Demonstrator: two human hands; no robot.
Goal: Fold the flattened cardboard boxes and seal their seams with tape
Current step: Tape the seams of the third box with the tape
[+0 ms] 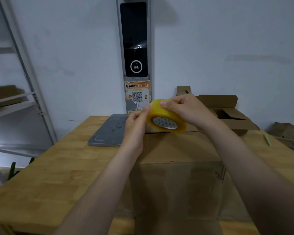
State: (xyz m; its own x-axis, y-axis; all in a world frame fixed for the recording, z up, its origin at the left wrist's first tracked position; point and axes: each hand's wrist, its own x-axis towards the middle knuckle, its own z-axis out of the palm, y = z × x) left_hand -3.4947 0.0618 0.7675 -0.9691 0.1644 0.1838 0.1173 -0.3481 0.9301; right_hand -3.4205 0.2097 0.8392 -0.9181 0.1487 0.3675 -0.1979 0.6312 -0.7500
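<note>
A folded cardboard box [176,180] stands on the wooden table [58,167] right in front of me, its top flaps closed. Above its far edge I hold a roll of yellowish clear tape [166,119] with a patterned core. My right hand [185,109] grips the roll from above, fingers curled over its rim. My left hand [136,126] pinches at the roll's left edge with thumb and fingertips. Whether a tape end is lifted I cannot tell.
A grey flat tablet-like device [109,131] lies on the table to the left of the box. An open cardboard box [227,114] sits at the back right, more cardboard [287,133] beyond it. A green pen [267,139] lies at the right. Metal shelving [15,99] stands left.
</note>
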